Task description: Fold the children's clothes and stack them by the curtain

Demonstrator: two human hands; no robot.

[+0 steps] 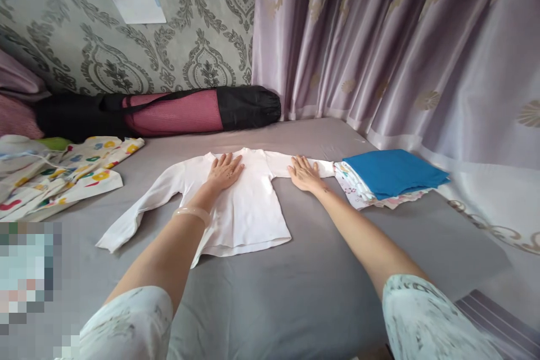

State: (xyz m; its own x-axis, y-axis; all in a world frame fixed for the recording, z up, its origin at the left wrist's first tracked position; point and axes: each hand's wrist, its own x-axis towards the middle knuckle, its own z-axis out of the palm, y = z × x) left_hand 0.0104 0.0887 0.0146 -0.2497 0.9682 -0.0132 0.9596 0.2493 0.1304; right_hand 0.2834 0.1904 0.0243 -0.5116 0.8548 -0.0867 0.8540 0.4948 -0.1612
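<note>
I'm resting the left hand (226,172) and right hand (304,173) flat, fingers slightly spread, on the thin white shirt (250,208) lying beneath them. Beyond them, a tubular pink-mesh bag (181,113) is hiding its contents.

The left arm (158,259) and right arm (360,230) reach forward, nearly straight. The left hand (225,172) lies palm down with fingers (228,159) extended; the right hand (304,173) (angled inward) is likewise flattened.

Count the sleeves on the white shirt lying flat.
2: one sleeve slants toward the lower left; the other sleeve stretches right, partly under the right hand, toward the stack. None seems hidden.
</note>
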